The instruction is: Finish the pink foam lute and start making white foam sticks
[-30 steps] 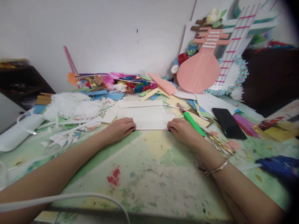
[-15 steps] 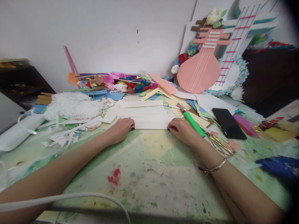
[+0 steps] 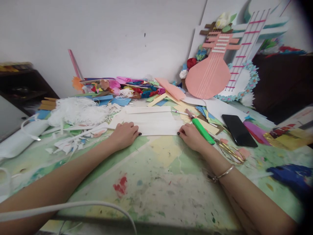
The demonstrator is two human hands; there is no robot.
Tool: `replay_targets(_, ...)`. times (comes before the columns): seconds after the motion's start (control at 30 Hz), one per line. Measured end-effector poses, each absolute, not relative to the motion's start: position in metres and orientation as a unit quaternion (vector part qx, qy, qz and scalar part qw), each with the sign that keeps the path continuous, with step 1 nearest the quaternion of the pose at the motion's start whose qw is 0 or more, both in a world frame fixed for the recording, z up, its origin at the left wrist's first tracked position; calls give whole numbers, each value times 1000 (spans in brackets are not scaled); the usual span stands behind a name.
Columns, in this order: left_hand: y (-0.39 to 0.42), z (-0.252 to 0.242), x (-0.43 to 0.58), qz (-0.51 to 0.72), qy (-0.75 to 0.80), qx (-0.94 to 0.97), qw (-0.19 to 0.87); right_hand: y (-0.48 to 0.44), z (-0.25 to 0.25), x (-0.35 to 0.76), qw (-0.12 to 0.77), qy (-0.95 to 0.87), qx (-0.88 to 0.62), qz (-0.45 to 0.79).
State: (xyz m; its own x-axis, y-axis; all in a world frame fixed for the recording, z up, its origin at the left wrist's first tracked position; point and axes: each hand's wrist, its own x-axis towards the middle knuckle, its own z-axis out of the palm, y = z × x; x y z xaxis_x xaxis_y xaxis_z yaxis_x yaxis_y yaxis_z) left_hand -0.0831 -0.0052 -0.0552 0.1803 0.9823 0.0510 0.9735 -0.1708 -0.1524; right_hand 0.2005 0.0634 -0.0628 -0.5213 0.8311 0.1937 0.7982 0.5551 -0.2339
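A white sheet of paper (image 3: 157,123) lies flat on the painted table (image 3: 156,182), with a narrow folded strip along its far edge. At its near left corner, my left hand (image 3: 126,134) grips the edge with fingers curled. My right hand (image 3: 190,135) pinches the near right corner between thumb and fingers. A green-handled cutter (image 3: 202,131) lies just behind my right hand, beside gold-handled scissors (image 3: 231,151).
White shredded paper strips (image 3: 75,112) and scraps are heaped on the left. A black phone (image 3: 238,130) lies on the right, near a blue glue gun (image 3: 292,174). Behind stands a pink paper lute (image 3: 209,76). A white cable (image 3: 97,203) crosses the front left.
Both hands have shifted very slightly along the near edge of the paper, the right one a little to the right. The paper stays in nearly the same place.
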Motion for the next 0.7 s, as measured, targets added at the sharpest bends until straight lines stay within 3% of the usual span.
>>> replay_targets(0.7,8,-61,-118,-41,-582,-811,-40,60,-61,195,141,-834,-530,58)
